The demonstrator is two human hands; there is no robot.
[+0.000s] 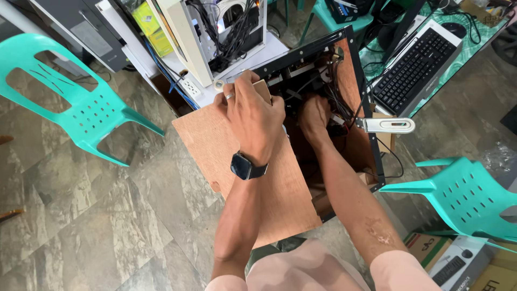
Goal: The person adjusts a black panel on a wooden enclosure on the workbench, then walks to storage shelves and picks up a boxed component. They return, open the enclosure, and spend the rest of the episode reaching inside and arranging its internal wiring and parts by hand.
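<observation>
A plywood cabinet [237,145] with black metal edging stands open below me, full of dark wiring [334,102]. My left hand [253,116], with a ring and a dark wristwatch, grips the top edge of the cabinet's plywood panel. My right hand [314,116] reaches down inside the cabinet among the wires; its fingers are hidden, so what they hold cannot be told. A silver latch handle [389,125] sticks out from the cabinet's right side.
Teal plastic chairs stand at left [64,91] and lower right [463,194]. A black keyboard [414,67] lies on a green table at upper right. An open white computer case [221,32] with cables sits behind the cabinet. Cardboard boxes [452,261] lie at lower right.
</observation>
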